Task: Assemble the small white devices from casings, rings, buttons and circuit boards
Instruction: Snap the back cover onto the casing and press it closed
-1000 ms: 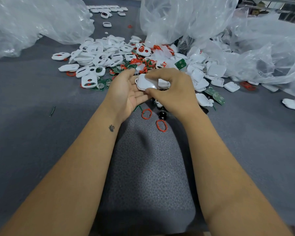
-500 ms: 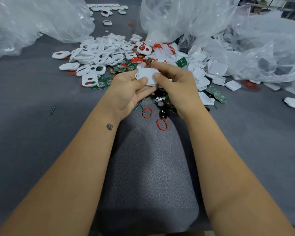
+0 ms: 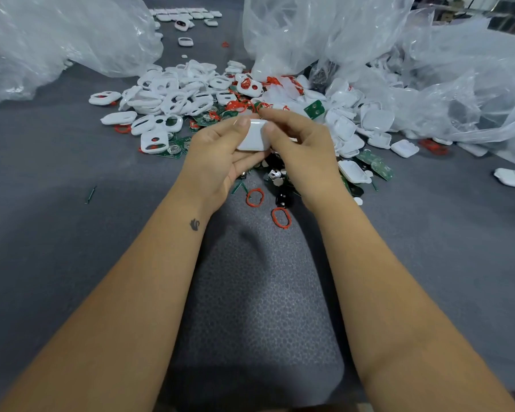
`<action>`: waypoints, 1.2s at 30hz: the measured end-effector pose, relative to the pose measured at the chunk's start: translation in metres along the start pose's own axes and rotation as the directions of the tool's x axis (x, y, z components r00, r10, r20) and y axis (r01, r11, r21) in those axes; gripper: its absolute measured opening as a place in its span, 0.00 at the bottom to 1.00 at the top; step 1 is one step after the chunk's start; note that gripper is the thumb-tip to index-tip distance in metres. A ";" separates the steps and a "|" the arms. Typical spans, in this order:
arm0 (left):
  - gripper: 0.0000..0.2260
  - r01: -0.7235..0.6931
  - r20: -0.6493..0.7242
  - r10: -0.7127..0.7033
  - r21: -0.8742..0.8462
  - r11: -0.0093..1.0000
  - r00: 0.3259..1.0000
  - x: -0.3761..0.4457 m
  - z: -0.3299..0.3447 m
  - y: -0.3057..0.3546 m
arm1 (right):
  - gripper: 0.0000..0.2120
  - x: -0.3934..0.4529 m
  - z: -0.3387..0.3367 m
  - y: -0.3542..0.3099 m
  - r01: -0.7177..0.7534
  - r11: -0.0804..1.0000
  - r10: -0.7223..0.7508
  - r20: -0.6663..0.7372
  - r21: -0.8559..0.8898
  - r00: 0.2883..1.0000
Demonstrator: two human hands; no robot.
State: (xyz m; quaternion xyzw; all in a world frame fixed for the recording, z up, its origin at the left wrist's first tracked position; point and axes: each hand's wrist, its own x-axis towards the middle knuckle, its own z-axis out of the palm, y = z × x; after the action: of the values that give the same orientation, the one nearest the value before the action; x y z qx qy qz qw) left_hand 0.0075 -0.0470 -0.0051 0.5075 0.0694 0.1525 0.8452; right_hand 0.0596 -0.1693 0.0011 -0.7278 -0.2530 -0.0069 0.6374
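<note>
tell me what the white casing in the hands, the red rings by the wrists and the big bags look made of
White casing: likely hard moulded plastic, smooth with a soft sheen. Red rings: probably rubber or silicone, thin, matte and slightly misshapen. Bags: thin clear plastic film, crinkled and shiny.

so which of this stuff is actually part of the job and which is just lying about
Job: white casing held by left hand and right hand; red rings; green circuit boards; casing pile.

Lying about: plastic bags; small dark pin.

Head view, forward-down, seemingly close over table [image 3: 57,233]
</note>
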 end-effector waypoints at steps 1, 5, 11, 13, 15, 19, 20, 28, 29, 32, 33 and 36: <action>0.09 -0.017 0.020 0.018 -0.002 1.000 1.000 0.000 0.000 0.000 | 0.08 0.001 0.001 0.000 -0.027 0.999 0.028 -0.025 0.040 0.999; 0.09 -0.099 0.134 0.095 0.026 0.995 0.986 -0.002 0.000 -0.001 | 0.04 0.002 0.001 0.001 -0.079 0.985 0.084 -0.027 0.154 0.996; 0.09 -0.169 0.197 0.144 0.121 0.978 0.970 -0.003 -0.001 -0.002 | 0.06 0.001 0.002 0.001 0.006 0.989 0.003 -0.057 0.149 0.998; 0.09 -0.182 0.194 0.153 0.142 0.973 0.969 -0.003 -0.001 -0.001 | 0.05 0.001 0.002 0.000 0.034 0.992 -0.026 -0.076 0.119 0.997; 0.09 -0.194 0.193 0.163 0.150 0.970 0.968 -0.003 -0.001 -0.001 | 0.04 0.000 0.003 -0.001 0.055 0.994 -0.047 -0.087 0.098 0.995; 0.09 -0.212 0.153 0.191 0.134 0.968 0.970 -0.003 0.000 -0.002 | 0.04 0.000 0.003 -0.002 0.071 0.993 -0.059 -0.117 0.097 0.991; 0.09 -0.219 0.141 0.200 0.135 0.966 0.970 -0.002 0.000 -0.003 | 0.05 0.001 0.004 -0.002 0.053 0.993 -0.041 -0.113 0.108 0.993; 0.07 -0.161 0.047 0.156 0.171 0.972 0.987 0.002 -0.003 -0.005 | 0.06 -0.003 0.006 -0.004 -0.002 0.994 0.006 -0.036 0.109 0.999; 0.06 -0.169 0.050 0.162 0.187 0.968 0.985 0.001 -0.004 -0.005 | 0.05 -0.002 0.004 -0.004 -0.015 0.992 0.020 -0.043 0.124 0.999; 0.06 -0.212 0.044 0.208 0.215 0.953 0.977 0.000 -0.006 -0.005 | 0.03 -0.003 0.002 -0.003 -0.035 0.985 0.041 -0.034 0.170 0.999; 0.07 -0.217 0.043 0.212 0.216 0.952 0.976 0.000 -0.006 -0.004 | 0.04 -0.003 0.002 -0.003 -0.033 0.984 0.039 -0.032 0.175 0.999; 0.06 -0.186 0.031 0.183 0.210 0.960 0.983 -0.001 -0.006 -0.004 | 0.06 -0.002 0.002 -0.002 0.004 0.985 0.002 -0.034 0.170 0.999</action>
State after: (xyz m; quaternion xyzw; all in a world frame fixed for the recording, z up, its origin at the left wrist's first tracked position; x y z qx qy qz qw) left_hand 0.0059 -0.0445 -0.0113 0.5997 0.0331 0.2195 0.7688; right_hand 0.0568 -0.1680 0.0023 -0.6702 -0.2423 0.0022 0.7015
